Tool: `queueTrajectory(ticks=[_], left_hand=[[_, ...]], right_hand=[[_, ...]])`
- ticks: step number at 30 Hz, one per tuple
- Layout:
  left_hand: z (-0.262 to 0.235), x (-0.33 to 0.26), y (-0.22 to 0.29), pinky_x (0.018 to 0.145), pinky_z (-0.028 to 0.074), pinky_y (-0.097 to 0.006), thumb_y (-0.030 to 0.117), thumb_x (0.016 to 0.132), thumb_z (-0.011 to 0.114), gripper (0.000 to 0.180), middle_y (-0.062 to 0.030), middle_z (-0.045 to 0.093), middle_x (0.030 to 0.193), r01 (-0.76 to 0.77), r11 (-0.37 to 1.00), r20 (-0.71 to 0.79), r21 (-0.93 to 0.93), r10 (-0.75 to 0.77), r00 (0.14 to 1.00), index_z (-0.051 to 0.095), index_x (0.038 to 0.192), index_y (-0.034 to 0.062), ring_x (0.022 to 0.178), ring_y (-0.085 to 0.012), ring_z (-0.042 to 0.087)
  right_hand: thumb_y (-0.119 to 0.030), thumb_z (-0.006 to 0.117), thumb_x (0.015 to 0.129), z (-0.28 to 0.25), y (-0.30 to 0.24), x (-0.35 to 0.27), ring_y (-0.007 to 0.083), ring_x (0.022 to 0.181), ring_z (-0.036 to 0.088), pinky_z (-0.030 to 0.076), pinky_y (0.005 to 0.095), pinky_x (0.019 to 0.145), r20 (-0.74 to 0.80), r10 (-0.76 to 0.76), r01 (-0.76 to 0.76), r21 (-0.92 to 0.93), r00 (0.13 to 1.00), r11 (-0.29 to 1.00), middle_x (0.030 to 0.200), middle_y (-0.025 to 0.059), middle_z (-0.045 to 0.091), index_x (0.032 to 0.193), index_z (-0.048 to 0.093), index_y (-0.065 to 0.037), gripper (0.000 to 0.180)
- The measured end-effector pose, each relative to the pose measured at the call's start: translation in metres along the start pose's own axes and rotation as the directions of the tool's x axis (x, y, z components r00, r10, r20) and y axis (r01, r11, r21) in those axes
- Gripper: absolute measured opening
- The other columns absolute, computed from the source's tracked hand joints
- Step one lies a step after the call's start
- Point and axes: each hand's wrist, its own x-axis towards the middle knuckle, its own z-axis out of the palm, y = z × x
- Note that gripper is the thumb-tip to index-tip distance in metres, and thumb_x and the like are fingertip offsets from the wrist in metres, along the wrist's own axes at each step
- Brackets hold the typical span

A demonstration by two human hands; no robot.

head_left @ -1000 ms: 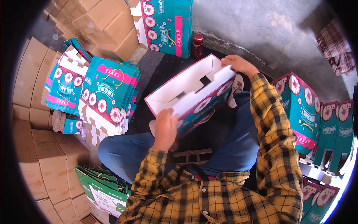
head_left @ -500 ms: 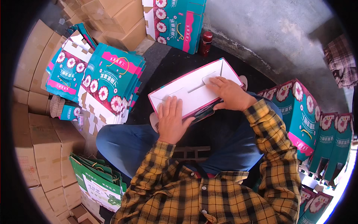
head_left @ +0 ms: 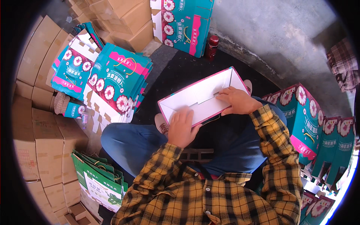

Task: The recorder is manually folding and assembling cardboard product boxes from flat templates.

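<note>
While the person sits with knees spread, an open carton [head_left: 198, 90] is held in front of them, between the two shoes [head_left: 248, 85] and over the black mat [head_left: 168, 71]. Its mouth faces up, showing the white inside, and its long axis runs aslant: one narrow end is to the person's left and nearer, the other to the right and farther off. The left hand [head_left: 182, 126] lies over the near rim toward the left end, unclenched, fingers stretched into the carton and a little blurred. The right hand [head_left: 239, 100] reaches over the same long side toward the right end, fingers bent onto the white flaps [head_left: 204, 100] inside; I can't tell whether it pinches the wall. Flattened teal cartons [head_left: 118, 75] are stacked to the left, and a dark red bottle [head_left: 212, 47] stands beyond, near the concrete wall [head_left: 258, 26].
</note>
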Motion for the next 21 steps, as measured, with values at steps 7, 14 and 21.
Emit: queueTrajectory(ticks=[7,14,21], left_hand=[[0.006,-0.008,-0.056,0.116,0.033,-0.044,0.022,0.096,0.062,0.049,-0.0250,0.042,0.152,0.278,0.822,-0.407,-0.498,-0.504,0.762,0.056,0.136,-0.0038,0.142,-0.0396,0.040],[0.103,-0.024,-0.204,0.099,0.046,-0.042,0.072,0.099,0.039,0.079,-0.0152,0.063,0.131,0.551,-0.288,0.595,-0.783,-0.607,0.528,0.063,0.131,0.0041,0.123,-0.0278,0.058],[0.103,0.015,-0.154,0.096,0.053,-0.036,0.047,0.099,0.058,0.050,-0.0103,0.069,0.124,0.378,-0.477,0.540,-0.793,-0.264,0.799,0.063,0.130,0.0079,0.112,-0.0231,0.066]], right_hand=[[-0.045,0.055,0.105,-0.014,0.056,-0.006,0.0123,0.082,0.057,0.048,0.0279,0.077,-0.348,0.626,-0.084,0.828,0.698,0.554,0.088,0.0011,0.064,0.105,0.069,0.001,0.048],[-0.061,0.052,0.100,0.054,0.139,0.004,0.0171,0.079,0.065,0.055,0.0320,0.075,0.328,0.666,-0.517,0.850,0.670,0.102,0.096,0.0051,0.071,0.119,0.068,-0.004,0.063],[-0.063,0.054,0.099,0.085,0.169,-0.033,0.0227,0.114,0.065,0.052,0.0361,0.099,0.370,0.672,-0.299,0.927,0.642,-0.225,0.130,0.0125,0.067,0.138,0.060,-0.004,0.071]])
